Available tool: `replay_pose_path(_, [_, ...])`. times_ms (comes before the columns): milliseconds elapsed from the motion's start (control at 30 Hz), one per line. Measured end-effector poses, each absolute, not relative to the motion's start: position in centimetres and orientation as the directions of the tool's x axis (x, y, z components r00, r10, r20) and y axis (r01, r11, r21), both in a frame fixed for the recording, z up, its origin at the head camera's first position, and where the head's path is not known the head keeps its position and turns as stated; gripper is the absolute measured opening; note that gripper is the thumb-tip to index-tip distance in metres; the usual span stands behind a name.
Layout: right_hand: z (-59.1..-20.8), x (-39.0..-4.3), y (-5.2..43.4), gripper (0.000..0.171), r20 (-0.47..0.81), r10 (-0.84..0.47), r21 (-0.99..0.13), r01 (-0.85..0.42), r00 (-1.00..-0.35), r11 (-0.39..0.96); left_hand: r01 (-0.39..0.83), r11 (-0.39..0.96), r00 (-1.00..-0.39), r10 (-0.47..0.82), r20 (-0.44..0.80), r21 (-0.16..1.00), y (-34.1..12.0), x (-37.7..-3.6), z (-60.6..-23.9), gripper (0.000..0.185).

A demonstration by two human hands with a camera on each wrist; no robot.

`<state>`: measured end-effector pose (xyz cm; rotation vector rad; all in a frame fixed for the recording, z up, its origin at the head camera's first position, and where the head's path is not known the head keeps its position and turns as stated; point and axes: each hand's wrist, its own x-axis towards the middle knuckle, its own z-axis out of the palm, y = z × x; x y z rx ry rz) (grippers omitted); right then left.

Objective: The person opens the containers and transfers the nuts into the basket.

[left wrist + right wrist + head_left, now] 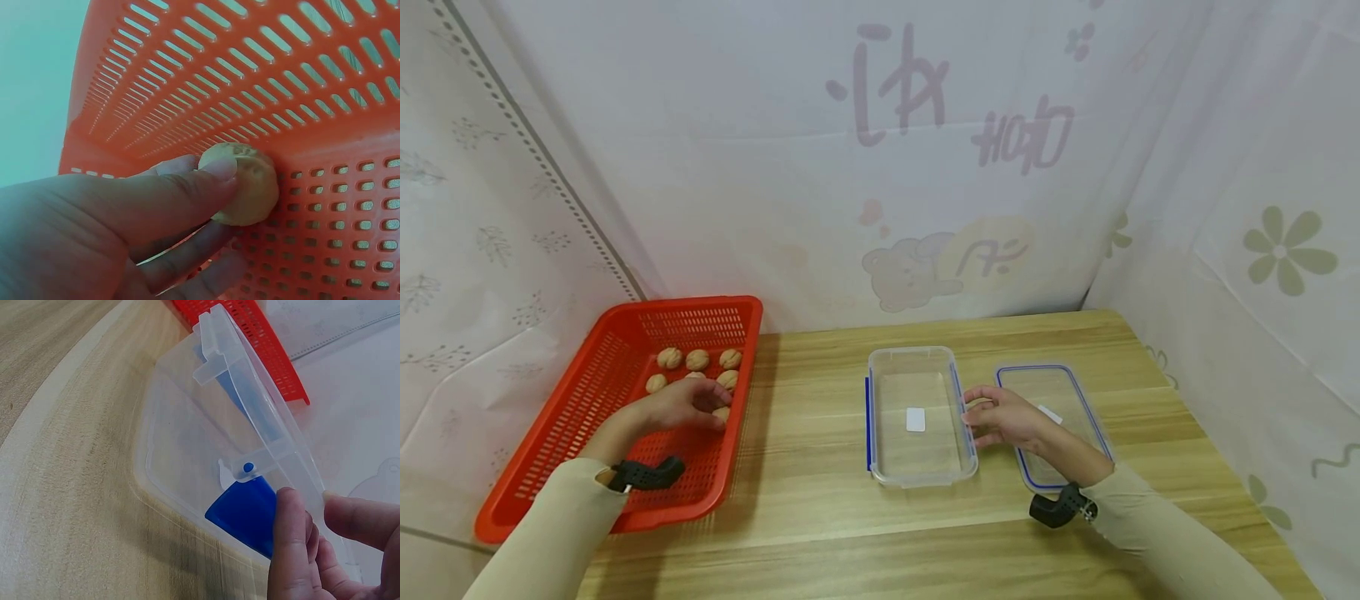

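Note:
In the red plastic basket (681, 454), my left hand (679, 406) reaches toward the right-hand wall. The left wrist view shows its thumb and fingers pinching a round tan walnut (255, 195) close to the slotted side. Several other walnuts (697, 360) lie farther back in the basket. A clear rectangular food container (917, 458) with blue side clips stands lidless at mid-table, a white label on its floor. My right hand (1009, 419) holds its right side, thumb at the rim and fingers by the blue clip (247, 512) outside.
Right of the container lies its clear lid (1067, 400) with a blue seal, partly under my right forearm. The wooden table (808, 517) meets printed white curtains (760, 208) at the back and sides.

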<state>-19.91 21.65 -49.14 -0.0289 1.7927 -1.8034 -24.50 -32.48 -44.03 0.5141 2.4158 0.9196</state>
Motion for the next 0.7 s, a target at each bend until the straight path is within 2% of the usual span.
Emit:
replay_pose_path(233, [-49.0, -20.0, 21.6, 0.045, -0.386, -0.409, -0.921, 0.374, -0.827, 0.113, 0.146, 0.718, -0.804, 0.487, -0.342, 0.681, -32.6, -24.4, -43.2, 0.038])
replay_pose_path(433, [-48.8, -20.0, 21.7, 0.043, -0.393, -0.388, -0.919, 0.338, -0.834, 0.205, 0.150, 0.769, -0.832, 0.437, -0.340, 0.621, -32.3, -24.3, -41.5, 0.037])
replay_pose_path(700, [-47.0, -20.9, 22.7, 0.038, -0.344, -0.368, -0.910, 0.212, -0.864, 0.355, 0.213, 0.795, -0.895, 0.392, -0.213, 0.569, -31.3, -25.2, -38.1, 0.024])
